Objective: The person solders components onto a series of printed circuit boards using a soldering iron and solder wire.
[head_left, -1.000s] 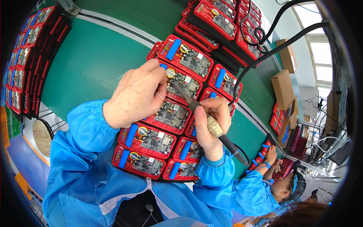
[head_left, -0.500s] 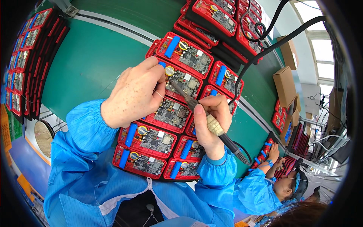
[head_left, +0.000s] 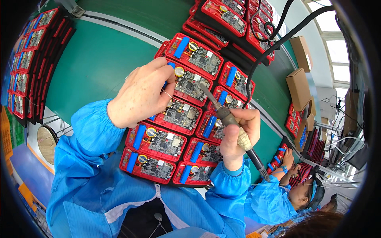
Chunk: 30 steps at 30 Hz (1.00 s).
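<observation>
My left hand (head_left: pixel 143 93) is closed with its fingers pinched over a red case, a thin solder wire (head_left: pixel 169 95) sticking out from between them. In my right hand (head_left: pixel 243 137) is a soldering iron (head_left: pixel 227 117) with a taped grip, held like a pen. Its tip is over the right part of a circuit board (head_left: pixel 189 85); I cannot tell whether it touches. That board sits in a red case with a round yellow-rimmed cell and a blue block partly hidden by my left fingers. Similar red cases (head_left: pixel 156 143) lie in two columns beneath my hands.
Stacked trays of red cases stand at the left (head_left: pixel 33 59) and far side (head_left: pixel 225 22) of the green table (head_left: pixel 91 59). A black cable (head_left: pixel 274 49) hangs at the right, before cardboard boxes (head_left: pixel 298 89). A co-worker's hand (head_left: pixel 287 159) works over red cases at the lower right.
My right hand has drawn the soldering iron to the right, its tip moving from beside the round cell to the board's right part. My left hand has barely moved.
</observation>
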Each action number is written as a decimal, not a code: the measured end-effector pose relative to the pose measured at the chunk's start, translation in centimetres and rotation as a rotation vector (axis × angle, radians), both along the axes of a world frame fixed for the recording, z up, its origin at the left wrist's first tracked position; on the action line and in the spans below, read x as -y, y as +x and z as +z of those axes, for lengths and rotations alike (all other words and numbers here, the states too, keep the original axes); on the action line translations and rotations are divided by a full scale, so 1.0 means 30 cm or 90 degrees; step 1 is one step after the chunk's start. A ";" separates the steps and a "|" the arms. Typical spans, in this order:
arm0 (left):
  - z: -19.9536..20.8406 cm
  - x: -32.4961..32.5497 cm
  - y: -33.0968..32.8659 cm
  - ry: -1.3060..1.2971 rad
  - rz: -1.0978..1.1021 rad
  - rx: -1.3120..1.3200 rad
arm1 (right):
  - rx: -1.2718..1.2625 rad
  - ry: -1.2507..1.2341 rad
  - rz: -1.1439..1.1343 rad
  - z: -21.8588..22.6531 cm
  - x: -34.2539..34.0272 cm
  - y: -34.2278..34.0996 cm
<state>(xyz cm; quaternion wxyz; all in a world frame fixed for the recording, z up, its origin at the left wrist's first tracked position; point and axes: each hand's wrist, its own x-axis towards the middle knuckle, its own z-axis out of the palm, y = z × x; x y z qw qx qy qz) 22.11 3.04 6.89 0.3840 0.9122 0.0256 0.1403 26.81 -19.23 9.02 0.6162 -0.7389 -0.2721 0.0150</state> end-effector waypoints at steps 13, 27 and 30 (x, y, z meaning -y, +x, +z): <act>0.016 0.045 -0.203 -0.050 0.005 -0.045 | 0.356 -0.280 0.154 -0.006 -0.072 -0.064; -0.014 0.072 -0.217 -0.028 0.054 0.041 | 0.393 -0.386 0.221 -0.021 -0.163 -0.072; -0.019 0.061 -0.224 0.002 0.020 0.062 | 0.426 -0.399 0.221 -0.006 -0.155 -0.079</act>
